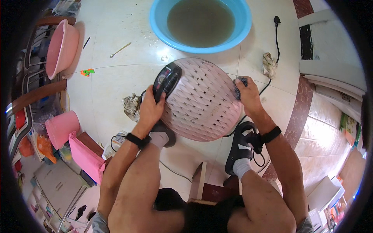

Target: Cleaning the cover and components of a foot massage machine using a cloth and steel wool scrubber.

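A round pink electric appliance lid or body (204, 102), with a dimpled diamond pattern and dark marks in its hollows, is held between my hands above the floor. My left hand (152, 106) grips its black handle and control panel (167, 80) at the left side. Against the right rim, my right hand (250, 94) holds a dark grey scouring pad (241, 87). A black power cord (276, 43) runs along the floor on the right and ends in a plug. Beyond the appliance stands a light blue plastic basin (201, 49) with murky water in it.
Crumpled dirty cloths lie left (131, 107) and right (269, 65) of the appliance. A small long-handled tool (120, 50) and a green and orange piece (87, 72) are on the tiles. Pink basin (65, 48), pink bin (62, 128) and white bottle (109, 151) stand left.
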Demonstrator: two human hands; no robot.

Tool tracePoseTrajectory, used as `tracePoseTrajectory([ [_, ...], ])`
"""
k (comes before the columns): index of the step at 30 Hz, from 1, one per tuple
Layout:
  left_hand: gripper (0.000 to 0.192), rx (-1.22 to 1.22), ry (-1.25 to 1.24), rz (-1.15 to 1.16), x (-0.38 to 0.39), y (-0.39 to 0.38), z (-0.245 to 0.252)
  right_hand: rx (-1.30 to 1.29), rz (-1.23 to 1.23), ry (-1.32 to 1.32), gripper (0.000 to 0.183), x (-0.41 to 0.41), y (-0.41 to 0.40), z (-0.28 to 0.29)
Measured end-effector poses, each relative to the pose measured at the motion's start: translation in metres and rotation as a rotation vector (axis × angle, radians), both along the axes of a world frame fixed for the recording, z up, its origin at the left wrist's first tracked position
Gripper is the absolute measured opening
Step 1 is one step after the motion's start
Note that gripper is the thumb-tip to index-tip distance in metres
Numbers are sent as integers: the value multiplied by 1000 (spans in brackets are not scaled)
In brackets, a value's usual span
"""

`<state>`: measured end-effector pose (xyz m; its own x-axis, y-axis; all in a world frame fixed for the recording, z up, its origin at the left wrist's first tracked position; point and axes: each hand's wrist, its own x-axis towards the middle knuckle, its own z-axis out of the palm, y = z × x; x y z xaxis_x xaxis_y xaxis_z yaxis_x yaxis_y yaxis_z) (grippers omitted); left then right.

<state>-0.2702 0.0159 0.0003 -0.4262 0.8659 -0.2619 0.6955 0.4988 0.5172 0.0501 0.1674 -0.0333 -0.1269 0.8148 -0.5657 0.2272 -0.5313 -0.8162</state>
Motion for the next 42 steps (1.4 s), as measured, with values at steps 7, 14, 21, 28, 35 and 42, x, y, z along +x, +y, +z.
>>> tracePoseTrajectory([
  [7,66,-351,-113,-53,2,3,42,202,261,-242,30,-5,5,12],
  [14,86,-687,-65,-178,10,23,71,331,423,-308,30,-12,5,25],
  [21,89,-126,-17,-276,11,27,51,229,448,-284,31,-18,8,42],
  [28,67,-46,-64,-210,16,29,40,432,334,-162,43,-18,49,85],
  [35,61,5,-20,-207,15,26,31,683,437,-294,33,-72,142,118],
  [42,63,-47,-33,-184,16,23,32,957,879,-403,36,-95,203,69],
])
